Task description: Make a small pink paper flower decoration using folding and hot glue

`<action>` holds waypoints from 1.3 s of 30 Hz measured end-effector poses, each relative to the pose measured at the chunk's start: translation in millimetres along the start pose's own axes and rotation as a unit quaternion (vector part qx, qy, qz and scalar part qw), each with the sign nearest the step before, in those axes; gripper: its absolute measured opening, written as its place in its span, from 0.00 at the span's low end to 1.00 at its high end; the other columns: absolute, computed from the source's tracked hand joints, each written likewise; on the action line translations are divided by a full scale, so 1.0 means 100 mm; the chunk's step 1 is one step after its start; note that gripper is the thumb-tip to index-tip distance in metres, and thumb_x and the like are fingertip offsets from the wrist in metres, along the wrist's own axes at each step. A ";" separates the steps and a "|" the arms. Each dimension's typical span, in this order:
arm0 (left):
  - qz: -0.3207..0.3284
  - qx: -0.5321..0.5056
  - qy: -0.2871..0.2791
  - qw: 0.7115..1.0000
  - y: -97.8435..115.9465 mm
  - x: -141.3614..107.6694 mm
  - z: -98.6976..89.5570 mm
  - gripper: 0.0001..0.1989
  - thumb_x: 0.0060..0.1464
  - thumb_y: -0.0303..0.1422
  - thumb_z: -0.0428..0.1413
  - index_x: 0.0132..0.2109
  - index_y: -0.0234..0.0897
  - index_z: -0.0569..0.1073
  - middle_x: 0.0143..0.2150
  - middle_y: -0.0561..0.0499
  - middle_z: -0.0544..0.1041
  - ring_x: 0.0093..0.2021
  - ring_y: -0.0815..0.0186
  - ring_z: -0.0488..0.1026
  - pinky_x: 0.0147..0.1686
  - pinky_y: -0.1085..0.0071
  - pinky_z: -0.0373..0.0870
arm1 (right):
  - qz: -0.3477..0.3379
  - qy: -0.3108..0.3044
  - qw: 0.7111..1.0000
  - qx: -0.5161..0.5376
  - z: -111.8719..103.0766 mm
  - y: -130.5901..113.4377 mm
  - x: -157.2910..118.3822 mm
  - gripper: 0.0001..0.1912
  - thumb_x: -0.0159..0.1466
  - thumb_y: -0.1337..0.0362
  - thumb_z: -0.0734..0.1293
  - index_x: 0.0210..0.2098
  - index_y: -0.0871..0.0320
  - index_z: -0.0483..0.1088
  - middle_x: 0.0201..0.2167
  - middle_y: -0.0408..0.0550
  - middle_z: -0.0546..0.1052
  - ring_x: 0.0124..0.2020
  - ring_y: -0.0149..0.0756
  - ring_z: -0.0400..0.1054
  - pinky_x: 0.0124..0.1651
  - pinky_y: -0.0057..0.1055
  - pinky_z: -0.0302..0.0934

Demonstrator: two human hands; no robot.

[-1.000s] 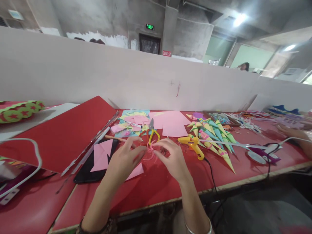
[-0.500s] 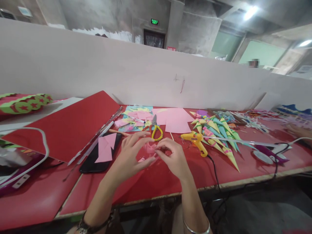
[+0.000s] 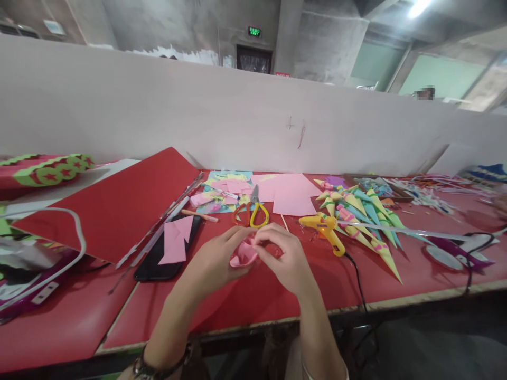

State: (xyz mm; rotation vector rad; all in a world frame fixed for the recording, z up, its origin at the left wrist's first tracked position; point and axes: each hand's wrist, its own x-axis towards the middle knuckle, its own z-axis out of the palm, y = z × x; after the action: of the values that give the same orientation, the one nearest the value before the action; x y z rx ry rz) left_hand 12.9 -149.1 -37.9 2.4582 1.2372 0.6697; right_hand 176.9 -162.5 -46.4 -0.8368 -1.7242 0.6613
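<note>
Between my hands, above the red table, is a curled pink paper piece (image 3: 246, 254). My left hand (image 3: 216, 258) curves around its left side, fingers closed on it. With thumb and fingertips pinched together, my right hand (image 3: 282, 253) holds its right edge. Scissors (image 3: 253, 210) with red and yellow handles lie just beyond my hands. A yellow glue gun (image 3: 324, 229) rests to the right of them. Pink sheets (image 3: 293, 195) lie behind, near the partition.
Left, a black phone (image 3: 158, 264) carries pink cut pieces (image 3: 174, 244) beside a large red board (image 3: 119, 206). Paper cones (image 3: 358, 211) are piled at right, near a tray (image 3: 400, 191). Paper scraps (image 3: 227, 190) lie behind the scissors. A cord hangs over the table's front edge.
My left hand has closed around the pink piece, where its fingers were spread before. My right hand stays pinched at the edge. The view has shifted slightly.
</note>
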 end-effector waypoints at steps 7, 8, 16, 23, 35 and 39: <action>-0.025 -0.088 -0.076 0.993 -0.03 -0.05 -0.07 0.07 0.46 0.33 0.53 0.35 0.36 0.69 0.30 0.54 0.73 0.30 0.67 0.68 0.30 0.75 0.62 | -0.026 -0.063 0.997 -0.034 0.01 -0.04 -0.03 0.06 0.61 0.69 0.62 0.31 0.56 0.70 0.35 0.45 0.72 0.39 0.32 0.68 0.43 0.27 0.61; -0.023 -0.105 -0.084 0.991 -0.03 -0.06 -0.07 0.08 0.46 0.33 0.53 0.35 0.36 0.69 0.30 0.54 0.73 0.30 0.67 0.67 0.30 0.75 0.62 | -0.027 -0.067 0.997 -0.033 0.02 -0.05 -0.03 0.06 0.61 0.70 0.62 0.32 0.56 0.70 0.35 0.45 0.72 0.39 0.32 0.68 0.43 0.27 0.61; -0.013 -0.223 -0.146 0.964 -0.10 -0.07 -0.02 0.03 0.44 0.29 0.53 0.29 0.34 0.67 0.24 0.58 0.66 0.26 0.73 0.60 0.26 0.78 0.59 | -0.032 -0.091 0.995 -0.001 0.06 -0.11 -0.04 0.11 0.59 0.76 0.61 0.32 0.55 0.71 0.36 0.44 0.71 0.39 0.30 0.68 0.43 0.27 0.62; -0.047 -0.246 -0.103 0.963 -0.08 -0.06 0.01 0.02 0.44 0.28 0.52 0.29 0.34 0.66 0.25 0.59 0.65 0.26 0.73 0.60 0.26 0.78 0.59 | -0.027 -0.064 0.998 -0.001 0.08 -0.07 -0.03 0.14 0.58 0.77 0.59 0.34 0.54 0.71 0.37 0.44 0.70 0.40 0.31 0.67 0.44 0.29 0.62; -0.044 -0.148 0.102 0.983 -0.11 0.05 0.16 0.06 0.40 0.25 0.50 0.30 0.37 0.63 0.27 0.56 0.70 0.26 0.69 0.67 0.24 0.77 0.62 | 0.008 -0.053 0.997 -0.051 0.18 0.00 -0.03 0.16 0.59 0.66 0.66 0.47 0.50 0.65 0.44 0.46 0.65 0.45 0.33 0.64 0.46 0.29 0.63; -0.060 -0.133 0.096 0.985 -0.13 0.05 0.17 0.06 0.38 0.25 0.48 0.28 0.38 0.60 0.25 0.57 0.67 0.24 0.70 0.65 0.22 0.77 0.59 | 0.010 -0.056 0.996 -0.068 0.18 0.03 -0.03 0.14 0.59 0.67 0.64 0.45 0.50 0.66 0.43 0.45 0.65 0.45 0.33 0.65 0.47 0.30 0.62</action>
State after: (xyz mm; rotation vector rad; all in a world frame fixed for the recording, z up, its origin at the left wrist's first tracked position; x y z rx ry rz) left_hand 15.7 -138.4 -57.1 2.1234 1.2609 0.9868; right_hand 160.5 -163.7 -55.4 -0.9272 -1.8807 0.6177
